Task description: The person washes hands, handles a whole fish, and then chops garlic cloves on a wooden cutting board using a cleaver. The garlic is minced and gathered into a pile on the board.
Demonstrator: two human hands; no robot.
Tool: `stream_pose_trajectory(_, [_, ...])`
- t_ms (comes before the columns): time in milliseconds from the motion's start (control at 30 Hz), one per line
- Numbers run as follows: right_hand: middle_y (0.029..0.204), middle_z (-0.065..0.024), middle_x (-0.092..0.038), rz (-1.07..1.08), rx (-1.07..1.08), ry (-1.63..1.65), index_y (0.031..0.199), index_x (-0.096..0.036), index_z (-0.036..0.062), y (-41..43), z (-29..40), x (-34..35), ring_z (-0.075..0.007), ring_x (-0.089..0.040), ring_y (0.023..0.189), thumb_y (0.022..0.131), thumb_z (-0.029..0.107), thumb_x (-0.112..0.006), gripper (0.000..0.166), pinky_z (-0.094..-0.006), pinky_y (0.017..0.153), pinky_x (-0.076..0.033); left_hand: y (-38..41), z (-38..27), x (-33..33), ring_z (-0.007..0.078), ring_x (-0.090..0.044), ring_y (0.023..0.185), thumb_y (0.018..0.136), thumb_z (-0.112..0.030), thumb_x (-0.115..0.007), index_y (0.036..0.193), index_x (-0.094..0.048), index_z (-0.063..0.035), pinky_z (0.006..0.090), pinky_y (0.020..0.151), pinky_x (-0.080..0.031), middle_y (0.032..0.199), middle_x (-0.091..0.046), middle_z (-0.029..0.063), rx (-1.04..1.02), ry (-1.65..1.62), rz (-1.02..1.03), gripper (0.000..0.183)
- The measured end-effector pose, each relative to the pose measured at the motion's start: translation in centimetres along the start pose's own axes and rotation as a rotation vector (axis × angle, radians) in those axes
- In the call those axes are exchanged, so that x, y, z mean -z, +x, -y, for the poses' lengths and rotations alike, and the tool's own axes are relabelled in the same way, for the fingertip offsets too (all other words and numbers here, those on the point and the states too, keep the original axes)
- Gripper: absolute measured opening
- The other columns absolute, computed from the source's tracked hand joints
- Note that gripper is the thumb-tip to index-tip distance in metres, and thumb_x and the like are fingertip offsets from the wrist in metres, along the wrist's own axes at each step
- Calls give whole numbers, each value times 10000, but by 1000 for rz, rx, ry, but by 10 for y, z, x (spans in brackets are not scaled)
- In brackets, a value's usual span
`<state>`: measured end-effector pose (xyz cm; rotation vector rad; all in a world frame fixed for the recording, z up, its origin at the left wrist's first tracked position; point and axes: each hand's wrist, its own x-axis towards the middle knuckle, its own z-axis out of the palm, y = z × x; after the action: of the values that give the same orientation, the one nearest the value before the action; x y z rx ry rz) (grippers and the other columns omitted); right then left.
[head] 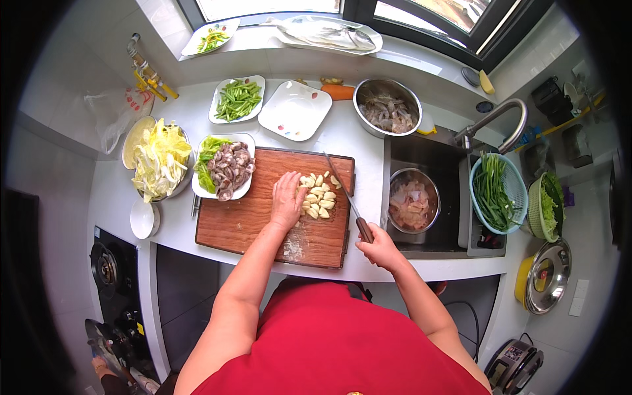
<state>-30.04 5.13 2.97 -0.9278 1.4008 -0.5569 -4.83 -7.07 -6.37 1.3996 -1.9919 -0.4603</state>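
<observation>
My left hand (287,200) rests palm down on the wooden cutting board (237,222), against the left side of a heap of peeled garlic cloves (321,197). Its fingers lie close together, and what is beneath them is hidden. My right hand (380,247), off the board's right edge, grips the dark brown handle of a kitchen knife (341,185). The narrow-looking blade slants up and left over the board's right side, just beside the cloves. Pale crumbs are scattered near the board's front. A white dish (200,190) of sliced dark meat and green leaves overlaps the board's upper left corner.
Behind the board stand a plate of chopped green stalks (238,100), a white plate (295,111) and a steel bowl of shrimp (387,108). Right is a sink (414,244) holding a meat bowl (414,200). Another person's hand (99,364) is by the stove (116,276).
</observation>
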Motion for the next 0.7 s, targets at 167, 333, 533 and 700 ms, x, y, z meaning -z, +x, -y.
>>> stream_pose_trajectory(167, [748,-28,-496,-8,247,-303,1093,-489,17,8,-14,-37,-110,-470,553,776,93,-604,345,-278,446,-396,-15,21,15,340,-480,1210,944,-221,-521,1263,-528,-35,424,1039,-357,1269,-547,171,-2,-139,-42,370])
stream_pose_trajectory(333, [698,-20,-496,84,197,-161,1110,-473,32,-4,-22,-71,-100,-472,514,814,107,-634,345,-263,412,-379,-24,33,26,344,-487,1203,949,-189,-504,1271,-525,-29,415,1035,-369,1268,-550,174,-20,-167,-98,361])
stream_pose_trajectory(533, [600,5,-478,37,-89,163,1040,-475,66,-26,-9,-69,-75,-442,432,859,181,-642,272,-230,377,-348,-15,25,26,344,-365,1312,937,-364,-507,1343,-467,-68,449,1105,-257,1385,-450,164,-48,-18,87,504])
stream_pose_trajectory(700, [733,-27,-521,64,-165,76,1251,-427,59,-27,2,-60,-96,-500,501,896,271,-643,466,-242,416,-409,-19,1,32,369,-323,1328,789,-588,-604,1338,-490,-99,500,1109,-225,1375,-438,167,-242,109,254,745])
